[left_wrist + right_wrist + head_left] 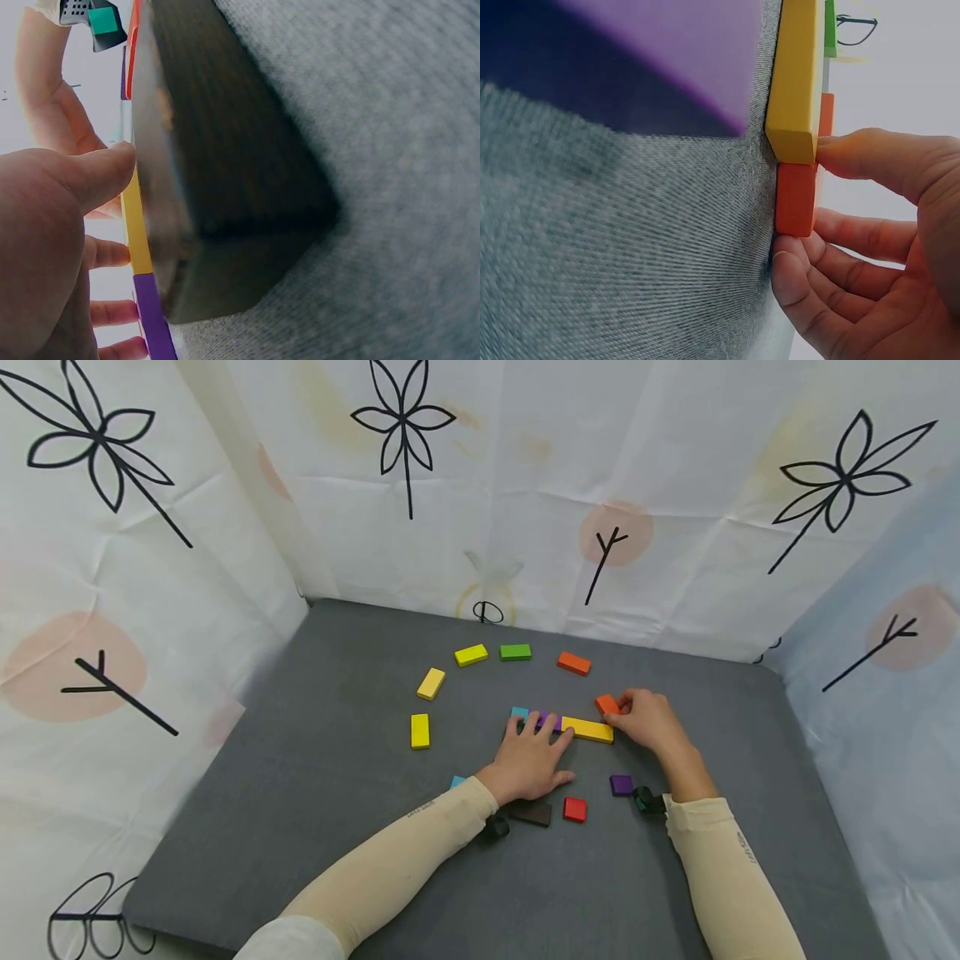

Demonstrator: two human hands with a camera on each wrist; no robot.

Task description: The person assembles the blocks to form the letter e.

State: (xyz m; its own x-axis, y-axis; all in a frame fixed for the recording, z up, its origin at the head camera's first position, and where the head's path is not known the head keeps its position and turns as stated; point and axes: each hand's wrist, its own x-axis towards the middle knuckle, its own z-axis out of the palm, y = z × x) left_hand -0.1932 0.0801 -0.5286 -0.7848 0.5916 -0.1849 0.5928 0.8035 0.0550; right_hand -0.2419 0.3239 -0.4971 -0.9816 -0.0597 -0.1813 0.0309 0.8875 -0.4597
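Note:
A row of blocks lies in the middle of the table: a light blue block (pixel 520 713), a purple block (pixel 555 723) and a long yellow-orange block (pixel 588 729). My left hand (pixel 528 762) is spread over this row, its fingertips touching the blocks. At the row's right end my right hand (pixel 648 720) pinches an orange block (pixel 607 704) between thumb and fingers. The right wrist view has that orange block (pixel 796 199) close by the end of the yellow-orange one (pixel 793 82). Near the left wrist lies a dark brown block (pixel 232 150), large in the left wrist view.
Yellow blocks (pixel 419 732), a green block (pixel 515 652) and another orange block (pixel 573 663) form an arc behind. Nearer me lie a red block (pixel 575 809), a purple block (pixel 621 785) and a partly hidden blue block (pixel 458 782). Printed cloth (pixel 525 552) encloses the grey table (pixel 337 693).

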